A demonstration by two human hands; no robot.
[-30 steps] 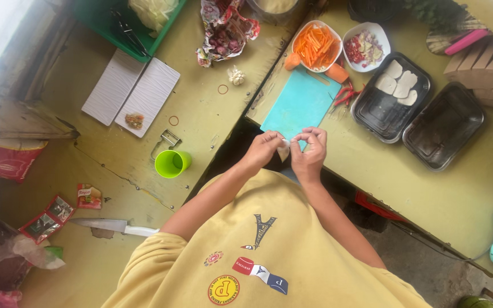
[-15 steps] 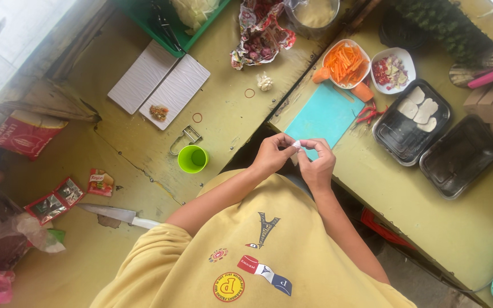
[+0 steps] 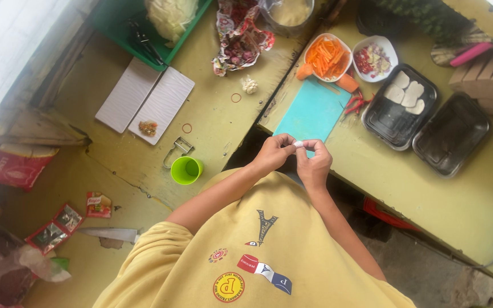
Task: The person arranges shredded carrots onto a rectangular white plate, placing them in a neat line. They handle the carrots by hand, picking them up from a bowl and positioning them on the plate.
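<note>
Small white piece (image 3: 298,144), maybe a garlic clove, sits pinched between your two hands just off the near edge of the teal cutting board (image 3: 309,111), raised above the gap between the two yellow tables (image 3: 457,199). It is too small to tell which way its long side runs. Your left hand (image 3: 272,154) closes on it from the left with thumb and forefinger, and your right hand (image 3: 315,165) meets it from the right, fingers curled narrow around the same bit, so both are equally near. The board lies straight ahead of your knuckles with nothing on its near half. Right of the board stand two black trays (image 3: 449,140), the nearer one holding pale slices. Past the board's far end are a bowl of carrot strips (image 3: 327,56) and a bowl of chopped red and white bits (image 3: 375,57). Well left of the board stands a green cup (image 3: 186,170). Red chillies (image 3: 356,104) lie at the board's right edge
</note>
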